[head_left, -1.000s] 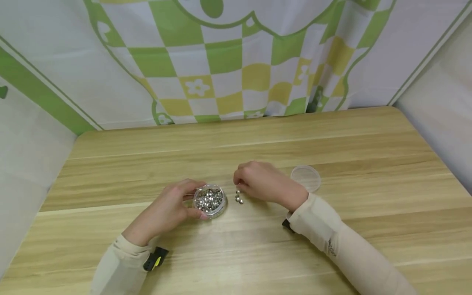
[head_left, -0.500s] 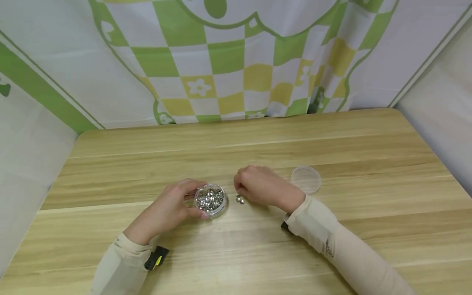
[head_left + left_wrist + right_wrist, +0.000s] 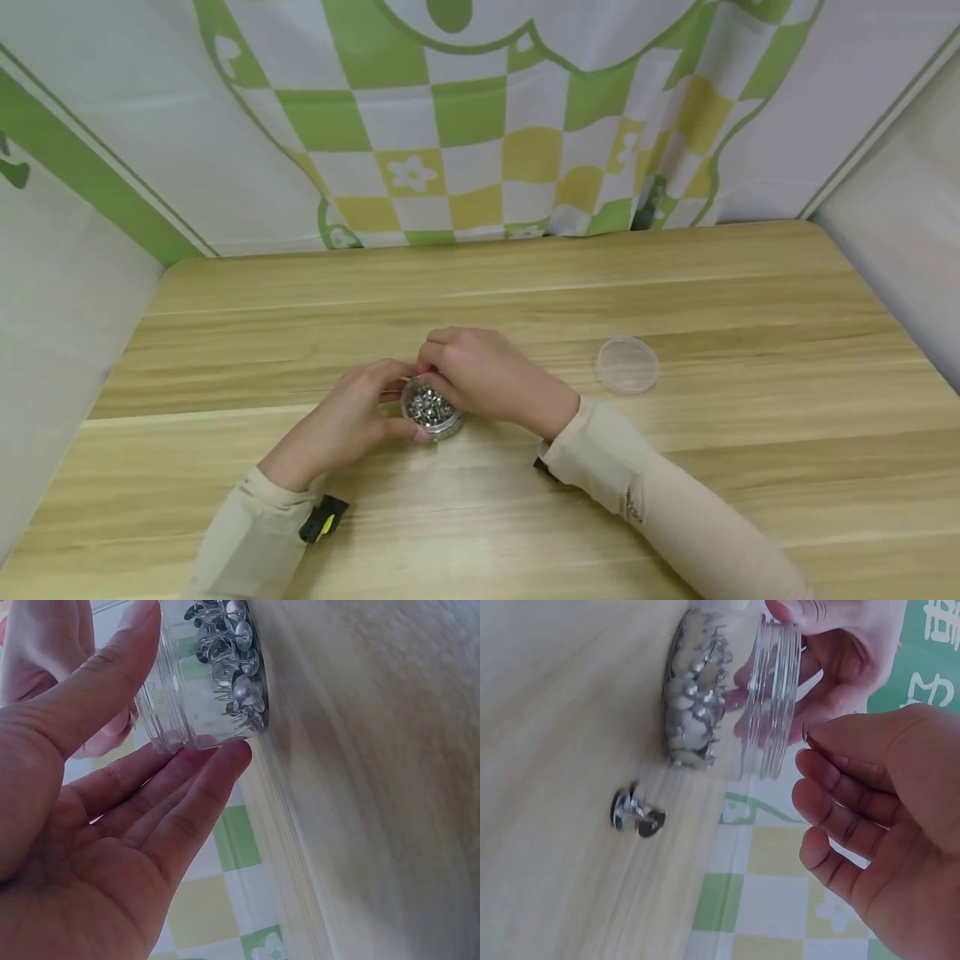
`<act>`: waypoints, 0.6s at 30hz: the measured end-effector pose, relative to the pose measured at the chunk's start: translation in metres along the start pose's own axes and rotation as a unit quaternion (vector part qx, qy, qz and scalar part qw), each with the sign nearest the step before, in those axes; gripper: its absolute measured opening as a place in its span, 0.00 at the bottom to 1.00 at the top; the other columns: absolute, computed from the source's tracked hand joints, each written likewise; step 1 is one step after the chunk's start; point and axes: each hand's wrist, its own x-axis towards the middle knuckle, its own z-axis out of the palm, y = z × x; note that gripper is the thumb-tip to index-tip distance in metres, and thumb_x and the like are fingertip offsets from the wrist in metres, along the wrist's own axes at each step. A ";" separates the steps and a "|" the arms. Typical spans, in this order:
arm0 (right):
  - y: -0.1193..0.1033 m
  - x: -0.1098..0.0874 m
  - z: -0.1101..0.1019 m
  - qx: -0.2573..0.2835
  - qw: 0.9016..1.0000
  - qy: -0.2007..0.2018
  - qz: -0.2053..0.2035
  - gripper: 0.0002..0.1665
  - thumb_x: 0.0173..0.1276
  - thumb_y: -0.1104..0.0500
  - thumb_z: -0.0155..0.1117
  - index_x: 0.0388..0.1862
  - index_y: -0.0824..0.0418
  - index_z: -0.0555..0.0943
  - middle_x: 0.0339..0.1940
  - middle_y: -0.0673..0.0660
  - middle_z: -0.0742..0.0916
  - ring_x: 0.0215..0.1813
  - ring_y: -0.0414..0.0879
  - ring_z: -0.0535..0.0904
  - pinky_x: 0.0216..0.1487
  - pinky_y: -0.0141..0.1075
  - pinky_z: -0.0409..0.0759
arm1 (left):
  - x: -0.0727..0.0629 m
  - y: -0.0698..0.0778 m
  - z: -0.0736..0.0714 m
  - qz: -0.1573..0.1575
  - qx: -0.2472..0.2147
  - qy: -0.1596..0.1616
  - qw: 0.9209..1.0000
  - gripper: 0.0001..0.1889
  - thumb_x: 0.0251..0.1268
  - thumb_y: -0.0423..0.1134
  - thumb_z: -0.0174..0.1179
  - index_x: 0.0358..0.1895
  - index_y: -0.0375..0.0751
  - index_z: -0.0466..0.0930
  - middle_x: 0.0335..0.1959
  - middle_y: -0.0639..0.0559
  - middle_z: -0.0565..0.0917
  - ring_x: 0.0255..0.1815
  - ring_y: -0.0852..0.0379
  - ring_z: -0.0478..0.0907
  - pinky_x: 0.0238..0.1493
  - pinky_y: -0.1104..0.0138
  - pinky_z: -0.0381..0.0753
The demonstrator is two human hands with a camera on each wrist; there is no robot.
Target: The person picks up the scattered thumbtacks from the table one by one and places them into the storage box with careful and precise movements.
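In the head view my left hand holds a small clear jar on the table, thumb on the near side and fingers on the far side. Silver thumbtacks cover the jar's bottom, some with points up. Over the jar's open mouth is my right hand. Its thumb and forefinger pinch a thumbtack, of which only a thin metal edge shows in the right wrist view. Several loose thumbtacks lie on the table beside the jar; the right hand hides them in the head view.
A round clear lid lies flat on the wooden table, right of the hands. Behind the table's far edge hangs a green, white and yellow checked curtain.
My right hand has moved left from the loose thumbtacks on the table to above the jar, with a thumbtack in its fingertips. The left hand has kept its hold on the jar.
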 end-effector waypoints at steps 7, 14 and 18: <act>-0.003 0.003 0.003 0.010 1.000 0.004 -0.007 0.08 0.72 0.55 0.59 0.38 0.53 0.85 0.35 0.46 0.85 0.33 0.35 0.77 0.36 0.29 0.80 | 0.001 0.000 0.000 -0.004 0.003 -0.003 1.000 0.35 0.44 0.46 0.76 0.58 0.39 0.77 0.56 0.45 0.82 0.56 0.45 0.81 0.60 0.52 0.80; 0.000 0.002 0.005 0.018 1.000 0.008 -0.008 0.08 0.72 0.54 0.61 0.41 0.53 0.86 0.37 0.46 0.86 0.37 0.36 0.80 0.41 0.31 0.83 | 0.000 0.000 0.000 -0.001 0.002 -0.004 1.000 0.36 0.44 0.46 0.76 0.60 0.39 0.76 0.57 0.44 0.82 0.57 0.44 0.81 0.60 0.51 0.80; 0.004 -0.001 0.001 0.016 1.000 0.016 0.001 0.07 0.70 0.55 0.62 0.40 0.54 0.85 0.37 0.47 0.86 0.38 0.38 0.81 0.42 0.32 0.83 | 0.000 0.000 0.000 -0.005 0.003 -0.004 1.000 0.36 0.43 0.46 0.76 0.60 0.39 0.76 0.58 0.43 0.81 0.58 0.44 0.80 0.61 0.50 0.79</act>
